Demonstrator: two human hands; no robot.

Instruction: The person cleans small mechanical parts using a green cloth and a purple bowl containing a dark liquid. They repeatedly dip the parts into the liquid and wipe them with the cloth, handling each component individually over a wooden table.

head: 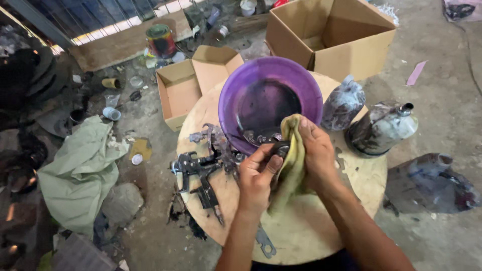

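Yellow rag [292, 160], one, sits clenched in right hand [317, 153]'s grip; left hand [256, 175] pinches one small dark metal part [279, 148].

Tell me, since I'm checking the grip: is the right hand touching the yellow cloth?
Touching: the head view shows the right hand wrapped over the yellow cloth.
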